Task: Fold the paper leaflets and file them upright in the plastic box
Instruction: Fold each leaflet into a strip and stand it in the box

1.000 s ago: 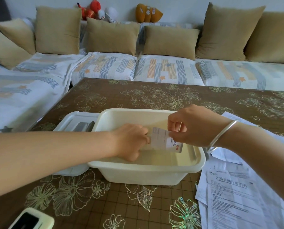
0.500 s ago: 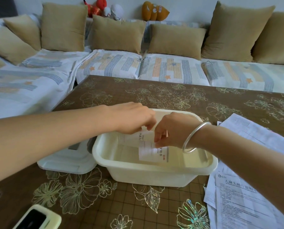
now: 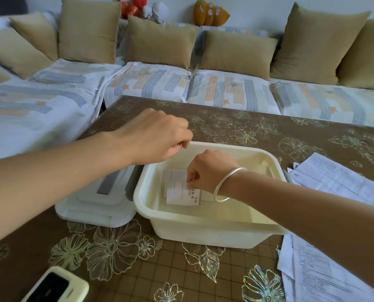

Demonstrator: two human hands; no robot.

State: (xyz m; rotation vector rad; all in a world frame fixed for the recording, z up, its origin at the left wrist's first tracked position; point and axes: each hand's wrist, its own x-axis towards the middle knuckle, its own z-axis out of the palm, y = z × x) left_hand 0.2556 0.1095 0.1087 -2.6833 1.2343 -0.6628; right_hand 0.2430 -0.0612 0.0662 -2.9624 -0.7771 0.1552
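A cream plastic box (image 3: 205, 231) stands on the brown flowered table. Inside it, folded white leaflets (image 3: 179, 194) stand upright near the middle. My right hand (image 3: 205, 171), a silver bangle on its wrist, reaches into the box and pinches the top edge of the front folded leaflet. My left hand (image 3: 157, 136) hovers above the box's far left rim with its fingers curled, holding nothing that I can see. Unfolded printed leaflets (image 3: 338, 182) lie spread on the table to the right of the box.
The box's white lid (image 3: 94, 205) lies just left of the box. A phone in a pale case (image 3: 53, 286) sits at the near left table edge. More loose sheets (image 3: 308, 277) lie at the near right. A sofa with tan cushions (image 3: 160, 44) runs behind the table.
My left hand has let go of the leaflet and risen out of the box to above its far left rim. My right hand has lowered the folded leaflet deeper into the box.
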